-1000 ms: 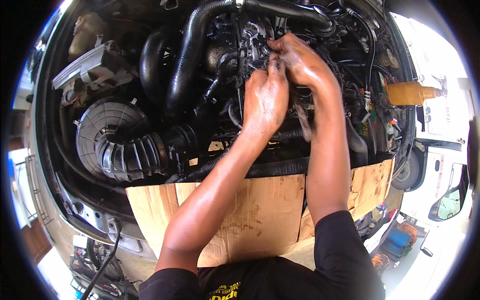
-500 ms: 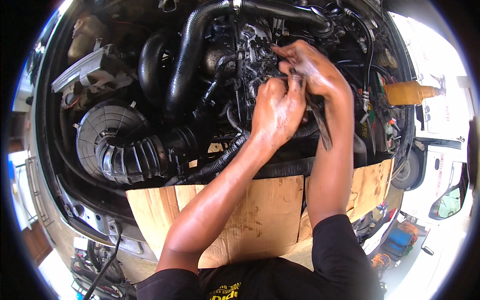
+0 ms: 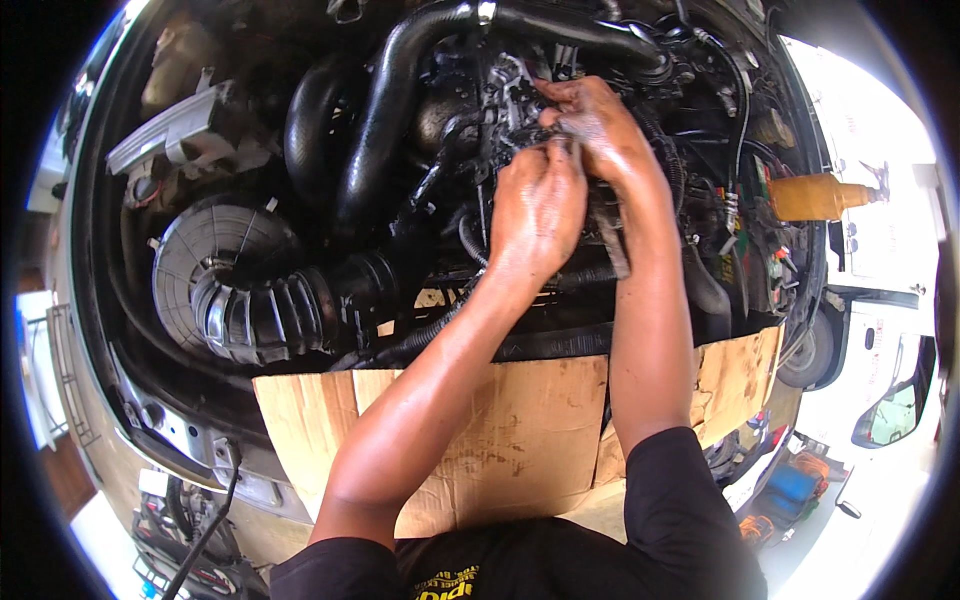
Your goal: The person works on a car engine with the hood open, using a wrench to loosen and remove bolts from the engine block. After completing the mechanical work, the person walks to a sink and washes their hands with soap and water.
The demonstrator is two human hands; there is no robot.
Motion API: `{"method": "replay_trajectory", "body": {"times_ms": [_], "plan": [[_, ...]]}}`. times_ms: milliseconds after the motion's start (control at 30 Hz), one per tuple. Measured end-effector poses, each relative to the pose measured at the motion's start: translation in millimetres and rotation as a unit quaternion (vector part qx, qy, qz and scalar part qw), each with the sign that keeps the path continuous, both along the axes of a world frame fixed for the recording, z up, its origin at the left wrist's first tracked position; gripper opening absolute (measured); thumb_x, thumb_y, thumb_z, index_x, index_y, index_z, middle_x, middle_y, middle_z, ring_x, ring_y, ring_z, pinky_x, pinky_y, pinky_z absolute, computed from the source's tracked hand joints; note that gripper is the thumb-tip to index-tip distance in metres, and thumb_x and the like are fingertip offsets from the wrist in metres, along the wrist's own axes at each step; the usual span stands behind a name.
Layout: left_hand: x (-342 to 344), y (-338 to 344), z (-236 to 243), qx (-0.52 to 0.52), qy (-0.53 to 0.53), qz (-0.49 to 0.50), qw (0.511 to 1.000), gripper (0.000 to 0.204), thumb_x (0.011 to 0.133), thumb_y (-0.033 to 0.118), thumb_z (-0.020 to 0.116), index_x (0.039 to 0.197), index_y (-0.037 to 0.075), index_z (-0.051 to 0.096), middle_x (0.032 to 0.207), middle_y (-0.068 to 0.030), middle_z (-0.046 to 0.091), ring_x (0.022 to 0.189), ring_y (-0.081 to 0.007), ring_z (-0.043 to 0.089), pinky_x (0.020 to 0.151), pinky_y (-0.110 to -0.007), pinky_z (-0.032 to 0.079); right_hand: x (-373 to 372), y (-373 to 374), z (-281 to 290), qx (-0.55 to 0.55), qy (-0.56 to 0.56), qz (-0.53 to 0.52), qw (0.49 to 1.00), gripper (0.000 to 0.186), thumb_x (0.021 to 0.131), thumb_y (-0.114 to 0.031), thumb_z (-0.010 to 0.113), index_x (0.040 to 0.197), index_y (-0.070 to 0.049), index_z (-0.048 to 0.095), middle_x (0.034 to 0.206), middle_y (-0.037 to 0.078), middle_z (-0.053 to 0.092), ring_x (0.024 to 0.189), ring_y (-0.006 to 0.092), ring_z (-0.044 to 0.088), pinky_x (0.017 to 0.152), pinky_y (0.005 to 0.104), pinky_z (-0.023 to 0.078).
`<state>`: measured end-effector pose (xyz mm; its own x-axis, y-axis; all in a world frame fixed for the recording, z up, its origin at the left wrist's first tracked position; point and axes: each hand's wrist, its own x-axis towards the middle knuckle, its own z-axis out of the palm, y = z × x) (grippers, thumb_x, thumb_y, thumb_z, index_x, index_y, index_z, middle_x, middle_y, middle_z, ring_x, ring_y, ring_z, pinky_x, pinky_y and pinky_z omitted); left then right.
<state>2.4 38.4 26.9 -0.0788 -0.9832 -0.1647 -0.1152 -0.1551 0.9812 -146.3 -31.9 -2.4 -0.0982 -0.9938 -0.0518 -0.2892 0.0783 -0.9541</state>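
Note:
Both my hands are close together over the oily engine [image 3: 508, 95], fingers on its upper parts. My left hand [image 3: 540, 210] is closed, knuckles up, its fingertips meeting below my right hand; what they grip is hidden. My right hand [image 3: 603, 125] reaches a little farther, its index finger bent toward the greasy metal and its other fingers curled. A flat, dirty metal bar [image 3: 612, 240] sticks out from under the right palm, along the inside of that forearm. Its upper end is covered by the hands, so its kind cannot be told.
A thick black hose [image 3: 375, 150] arches left of the hands. Nearer left sit a round air filter cover [image 3: 215, 250] and ribbed intake duct [image 3: 265, 315]. Stained cardboard [image 3: 500, 430] covers the front edge. An amber bottle [image 3: 815, 197] lies at the right.
Both hands have shifted slightly left together, and the metal bar has moved left with them, hanging more steeply. The view has shifted slightly too.

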Motion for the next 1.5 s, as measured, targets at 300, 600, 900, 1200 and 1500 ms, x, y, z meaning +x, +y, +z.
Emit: {"method": "replay_trajectory", "body": {"times_ms": [300, 600, 900, 1200, 1500], "plan": [[-4, 5, 8, 0.009, 0.012, -0.182, 0.983, 0.068, 0.109, 0.049, 0.048, 0.080, -0.009, 0.066, 0.064, -0.0185, 0.068, 0.063, -0.0271, 0.069, 0.069, -0.041, 0.053, -77, 51, 46, 0.029, 0.244, 0.048, 0.968, 0.032, 0.093, -0.002, 0.077, 0.123, 0.002, 0.069, 0.122, 0.013, 0.074, 0.098, 0.0156, 0.068, 0.089, 0.0278, 0.054], [-9, 8, 7, 0.051, 0.040, -0.207, 0.976, 0.066, 0.110, 0.050, 0.050, 0.082, -0.007, 0.068, 0.063, -0.0156, 0.068, 0.063, -0.0225, 0.069, 0.066, -0.038, 0.053, -118, 24, 20, -0.046, 0.362, 0.043, 0.930, 0.029, 0.090, -0.020, 0.075, 0.116, -0.007, 0.078, 0.114, 0.018, 0.071, 0.110, 0.0301, 0.067, 0.095, 0.0371, 0.051], [-1, 7, 11, 0.015, 0.016, -0.155, 0.988, 0.056, 0.110, 0.040, 0.053, 0.090, -0.011, 0.067, 0.068, -0.0222, 0.066, 0.063, -0.0264, 0.068, 0.068, -0.041, 0.053, -105, 21, 17, 0.030, 0.172, -0.043, 0.984, 0.030, 0.090, -0.012, 0.069, 0.118, -0.001, 0.072, 0.098, 0.009, 0.074, 0.087, 0.0218, 0.069, 0.076, 0.0345, 0.054], [-2, 3, 6, -0.003, -0.002, -0.143, 0.990, 0.051, 0.109, 0.036, 0.055, 0.094, -0.011, 0.067, 0.074, -0.0286, 0.064, 0.066, -0.0344, 0.061, 0.074, -0.043, 0.052, -79, 22, 31, 0.068, 0.215, -0.035, 0.974, 0.029, 0.094, -0.006, 0.065, 0.121, -0.004, 0.076, 0.114, 0.007, 0.067, 0.096, 0.0165, 0.064, 0.084, 0.0278, 0.050], [-3, 4, 3, -0.052, -0.002, -0.113, 0.992, 0.049, 0.109, 0.034, 0.056, 0.090, -0.010, 0.065, 0.070, -0.0262, 0.063, 0.063, -0.0332, 0.059, 0.071, -0.044, 0.051, -99, 3, 18, 0.061, 0.304, -0.022, 0.950, 0.036, 0.090, -0.016, 0.075, 0.122, 0.000, 0.075, 0.114, 0.012, 0.065, 0.090, 0.0190, 0.065, 0.079, 0.0337, 0.051]]}}
